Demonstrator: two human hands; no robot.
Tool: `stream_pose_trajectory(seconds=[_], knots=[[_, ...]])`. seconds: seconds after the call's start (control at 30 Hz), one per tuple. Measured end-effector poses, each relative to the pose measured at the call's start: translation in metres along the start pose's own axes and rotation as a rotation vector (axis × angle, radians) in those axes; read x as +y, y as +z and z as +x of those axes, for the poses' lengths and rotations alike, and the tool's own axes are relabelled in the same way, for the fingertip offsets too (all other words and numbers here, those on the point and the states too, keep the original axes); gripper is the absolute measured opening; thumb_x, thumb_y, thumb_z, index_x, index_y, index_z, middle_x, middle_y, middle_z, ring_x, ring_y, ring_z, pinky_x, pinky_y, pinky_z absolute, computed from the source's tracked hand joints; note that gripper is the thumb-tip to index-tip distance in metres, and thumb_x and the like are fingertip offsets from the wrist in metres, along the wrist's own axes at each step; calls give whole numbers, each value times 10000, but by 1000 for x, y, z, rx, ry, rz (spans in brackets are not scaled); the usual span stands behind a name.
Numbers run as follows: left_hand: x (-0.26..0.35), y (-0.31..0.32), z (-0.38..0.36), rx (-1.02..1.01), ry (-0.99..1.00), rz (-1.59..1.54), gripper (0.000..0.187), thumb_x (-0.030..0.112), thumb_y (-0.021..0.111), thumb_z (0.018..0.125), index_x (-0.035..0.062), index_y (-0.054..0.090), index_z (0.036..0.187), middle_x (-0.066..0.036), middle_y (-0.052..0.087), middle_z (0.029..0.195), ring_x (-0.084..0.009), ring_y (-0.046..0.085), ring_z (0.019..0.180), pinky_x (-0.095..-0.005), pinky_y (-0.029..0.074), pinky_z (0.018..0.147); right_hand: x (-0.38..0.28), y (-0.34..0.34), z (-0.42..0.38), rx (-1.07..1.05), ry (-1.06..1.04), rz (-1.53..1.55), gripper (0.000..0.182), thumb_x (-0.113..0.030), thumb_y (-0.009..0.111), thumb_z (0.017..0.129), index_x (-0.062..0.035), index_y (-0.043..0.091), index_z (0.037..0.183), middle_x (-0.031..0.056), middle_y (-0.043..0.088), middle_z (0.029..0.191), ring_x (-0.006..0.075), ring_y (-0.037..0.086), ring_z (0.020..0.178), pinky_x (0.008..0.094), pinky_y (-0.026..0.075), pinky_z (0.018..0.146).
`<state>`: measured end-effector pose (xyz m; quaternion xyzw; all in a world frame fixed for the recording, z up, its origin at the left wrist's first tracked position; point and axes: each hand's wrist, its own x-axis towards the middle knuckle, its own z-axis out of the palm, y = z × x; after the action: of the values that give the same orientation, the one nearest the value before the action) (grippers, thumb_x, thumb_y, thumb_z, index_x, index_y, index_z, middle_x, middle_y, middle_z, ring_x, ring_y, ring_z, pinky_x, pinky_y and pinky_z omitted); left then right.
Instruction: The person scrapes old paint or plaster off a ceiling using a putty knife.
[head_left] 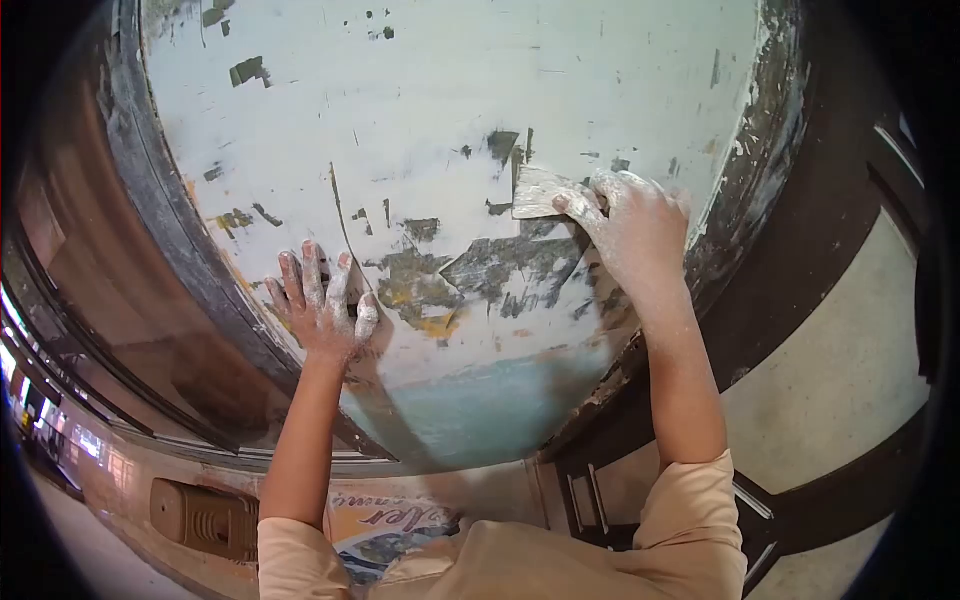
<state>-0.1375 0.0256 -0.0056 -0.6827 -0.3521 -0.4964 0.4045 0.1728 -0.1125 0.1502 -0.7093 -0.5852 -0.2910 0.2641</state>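
head view, fisheye, looking at a wall panel (pixel 430 110) covered in white putty with lots of flaked patches showing dark grey, yellow and pale blue underneath. right hand (pixel 635 230) is clenched around a putty scraper (pixel 540 192), fingers wrapped over the handle end, the flat putty-caked blade sticking out to the left of the hand and lying against the wall just above a big bare grey patch (pixel 500 265). the scraper sits in the upper middle of the panel, right of centre. left hand (pixel 320 305) holds nothing, palm flat on the wall with fingers spread and pointing up, just left of the yellow and grey flaked area. the two hands are apart with the bare patch between them. both hands and wrists are dusted white. peach sleeves (pixel 690 530) show at the bottom. dark frame (pixel 770 130) runs along the panel's right edge, a darker rim along the left. a printed poster (pixel 390 530) shows low down between the arms, partly hidden.
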Motion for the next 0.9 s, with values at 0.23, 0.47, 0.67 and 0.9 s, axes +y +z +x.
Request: stream_pose_trajectory(seconds=[0.23, 0.47, 0.67, 0.9], knots=[[-1, -6, 0, -40, -1, -29, 543, 380, 560, 832, 153, 542, 1324, -188, 357, 1490, -416, 215, 1416, -602, 92, 1116, 12, 1, -13, -46, 52, 184, 435, -499, 553, 887, -97, 670, 1007, 126, 668, 942, 324, 631, 905, 472, 437, 808], [3, -26, 41, -194, -26, -60, 627, 363, 647, 761, 210, 518, 1355, -170, 268, 1537, -408, 128, 1439, -637, 43, 1104, 2, 124, -155, -329, 378, 1226, 214, -220, 488, 975, -21, 568, 976, 104, 622, 767, 215, 606, 669, 331, 486, 647], [14, -40, 181, -80, 52, 42, 628, 385, 610, 785, 247, 493, 1386, -90, 283, 1547, -342, 160, 1447, -626, 73, 1109, -41, 119, -144, -375, 380, 1367, 226, -254, 490, 992, -32, 530, 977, 51, 577, 724, 113, 549, 543, 273, 453, 519], [14, -29, 178, -4, 5, 72, 617, 364, 568, 799, 261, 480, 1401, -68, 305, 1540, -340, 215, 1431, -607, 136, 1112, -70, 94, -89, -242, 504, 1494, 237, -225, 511, 981, 2, 544, 919, 64, 584, 719, 105, 586, 621, 285, 510, 527]])
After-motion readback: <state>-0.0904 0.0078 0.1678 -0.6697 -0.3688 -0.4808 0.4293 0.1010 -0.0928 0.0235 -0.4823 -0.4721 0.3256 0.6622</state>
